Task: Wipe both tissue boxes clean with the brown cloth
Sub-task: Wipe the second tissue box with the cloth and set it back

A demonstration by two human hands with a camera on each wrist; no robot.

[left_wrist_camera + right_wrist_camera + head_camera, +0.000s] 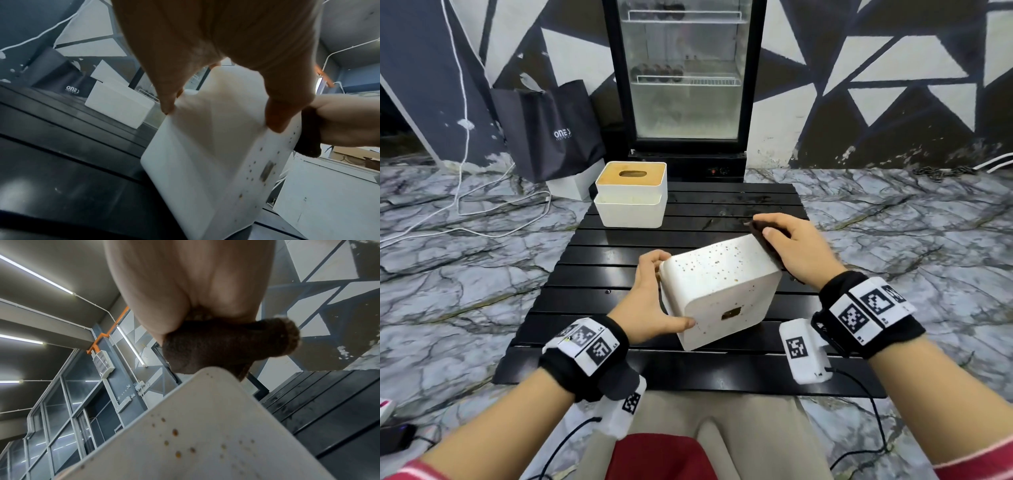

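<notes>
A white tissue box (pixel 719 291) speckled with brown spots is tipped up on the black slatted table (pixel 592 274). My left hand (pixel 654 298) grips its left side, thumb on the near face and fingers curled over the far edge (pixel 205 146). My right hand (pixel 787 243) holds the dark brown cloth (pixel 767 236) against the box's far right edge (pixel 226 345). The spotted face (pixel 205 434) fills the lower right wrist view. A second white tissue box (pixel 631 193) with a wooden slotted lid stands upright at the table's far left (pixel 119 104).
A glass-door fridge (pixel 685 75) stands behind the table. A black paper bag (pixel 548 130) and a white box sit on the marbled floor at left, with white cables trailing. My legs and a red garment lie below the table's near edge.
</notes>
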